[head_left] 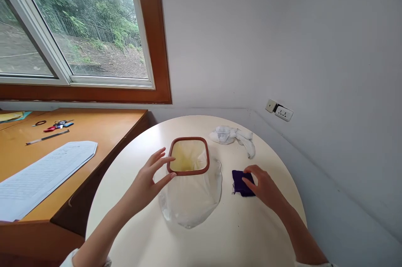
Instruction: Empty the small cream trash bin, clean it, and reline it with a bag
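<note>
A small bin with a brown rim (189, 173) stands on the round white table, lined with a clear plastic bag (193, 206) that spreads out around its outside. My left hand (147, 179) is at the bin's left side, fingers apart, with thumb and index fingertips at the rim; whether they touch it I cannot tell. On the right lies a folded dark purple cloth item, perhaps a pouch (240, 183), with thin strings at its left edge. Over its right part hovers or rests my right hand (265, 185), thumb and fingers apart.
A knotted whitish plastic bag (232, 135) lies at the back of the round table (132, 200). To the left, a wooden desk (106, 126) holds paper sheets (47, 174), a pen (47, 137) and keys (59, 125). Wall sockets (283, 112) are at the right.
</note>
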The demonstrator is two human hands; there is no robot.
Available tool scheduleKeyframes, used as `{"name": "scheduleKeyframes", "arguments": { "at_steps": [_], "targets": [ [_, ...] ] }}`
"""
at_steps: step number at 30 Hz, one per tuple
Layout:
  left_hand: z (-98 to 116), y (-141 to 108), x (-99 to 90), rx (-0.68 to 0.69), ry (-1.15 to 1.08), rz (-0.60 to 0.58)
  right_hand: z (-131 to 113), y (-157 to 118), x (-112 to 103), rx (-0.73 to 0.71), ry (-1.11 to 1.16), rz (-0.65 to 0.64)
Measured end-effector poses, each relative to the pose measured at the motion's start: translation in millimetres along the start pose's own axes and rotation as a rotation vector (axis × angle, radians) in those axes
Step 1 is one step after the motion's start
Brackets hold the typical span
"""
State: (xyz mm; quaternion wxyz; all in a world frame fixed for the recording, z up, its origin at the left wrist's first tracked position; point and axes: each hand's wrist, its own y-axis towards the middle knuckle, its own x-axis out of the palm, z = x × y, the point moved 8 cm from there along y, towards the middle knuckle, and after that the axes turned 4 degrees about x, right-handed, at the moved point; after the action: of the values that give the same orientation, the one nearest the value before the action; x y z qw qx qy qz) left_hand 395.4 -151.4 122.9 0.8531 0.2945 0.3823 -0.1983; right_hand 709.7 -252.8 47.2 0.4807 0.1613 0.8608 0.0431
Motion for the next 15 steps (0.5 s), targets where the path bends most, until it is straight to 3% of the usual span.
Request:
{"name": "scheduleKeyframes", "arguments": {
  "at_steps": [3, 6, 9, 15],
  "targets": [
    [5, 1, 10.6, 0.025, -0.028, -0.103, 14, -13, 26, 0.048, -0.041, -0.181],
    [13, 4, 16.9, 0.065, -0.085, -0.171, 34, -23, 45, 0.134, -0.089, -0.27],
    [15, 8, 20.2, 0.054, -0.124, -0.179, 43, -27, 51, 0.157, -0.113, -0.263],
    [23, 18, 30.5, 0.051, -0.177, -0.105, 46, -30, 44, 0.159, -0.132, -0.176]
  ]
}}
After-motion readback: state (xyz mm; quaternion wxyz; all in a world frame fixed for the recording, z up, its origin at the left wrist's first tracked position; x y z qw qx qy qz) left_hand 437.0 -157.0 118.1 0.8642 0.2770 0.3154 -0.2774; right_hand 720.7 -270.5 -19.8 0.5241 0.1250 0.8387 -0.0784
